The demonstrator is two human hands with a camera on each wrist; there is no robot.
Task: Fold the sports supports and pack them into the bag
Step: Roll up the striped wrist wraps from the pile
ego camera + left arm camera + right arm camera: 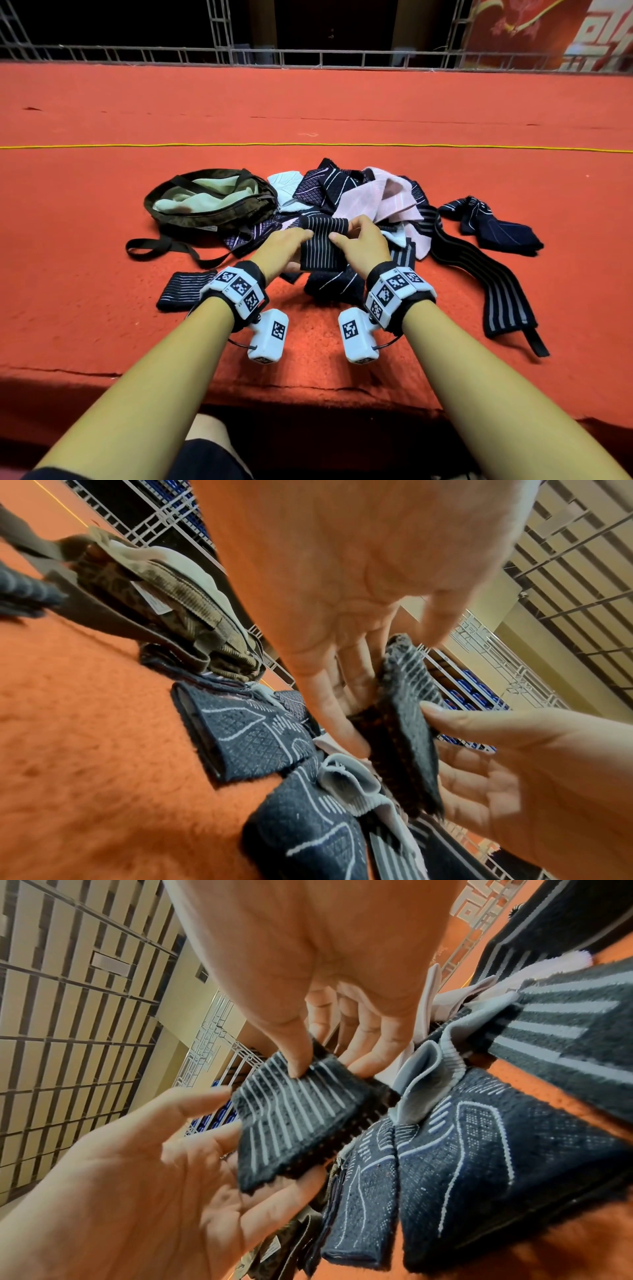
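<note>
Striped support held in both hands over the red carpet.
Nearest, by the left wrist, a folded striped support lies flat. The held one is dark with thin white stripes, above the pile. Left grip wide, fingers straight beneath it. Right grip pinches its top edge. Behind, the open olive bag; its white tag is unreadable.

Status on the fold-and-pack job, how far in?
Done: one folded striped support lies on the carpet; the bag, open, shows only lining. In hand: right hand pinches a second striped support, left hand flat beneath it. Left: the pile behind, the long strap, all packing.
</note>
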